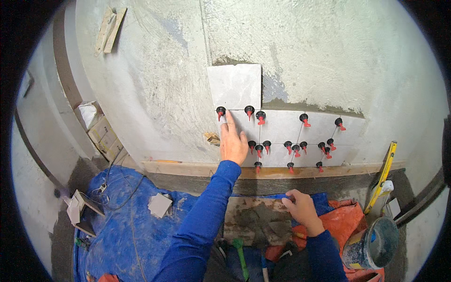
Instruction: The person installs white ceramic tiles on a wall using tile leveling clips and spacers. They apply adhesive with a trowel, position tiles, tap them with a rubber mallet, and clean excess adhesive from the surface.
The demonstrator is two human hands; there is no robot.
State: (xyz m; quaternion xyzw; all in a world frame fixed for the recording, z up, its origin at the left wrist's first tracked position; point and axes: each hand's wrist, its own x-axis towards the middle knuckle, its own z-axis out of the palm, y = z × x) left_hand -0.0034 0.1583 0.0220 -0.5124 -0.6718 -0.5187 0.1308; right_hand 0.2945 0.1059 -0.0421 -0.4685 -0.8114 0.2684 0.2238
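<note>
Where the left edge of the frame curves in, cartons (107, 136) stand against the wall, a white bag (88, 114) on top. Blue sheet (115, 225) spread over the floor, lower left, rumpled, cable lying across it. Upper left: a pale wooden piece (111, 30) on the bare wall. Small square pieces (159, 205) piled on the sheet. Orange stick (168, 161) on the ledge below the wall.

Centre: left hand (233, 143) raised to the wall, grasping nothing, index finger extended, other fingers partly bent. Its fingertip is just right of the leftmost black-and-red clip (221, 112), at the joint under the upper tile (235, 87); firm contact cannot be told. That tile stands alone above the left end of the lower tiles (282, 124), whose joints carry many more such clips.

Green-handled tool (241, 258) at bottom centre. Grey-smeared board (256, 223) just right of it. Right hand (303, 209) over the board's right end, fingers loosely curled; cannot tell whether it grips anything. Orange sheet (343, 218) beyond, then a tilted, splashed bucket (354, 251), lower right. Yellow spirit level (381, 176) leans against the wall, far right.
</note>
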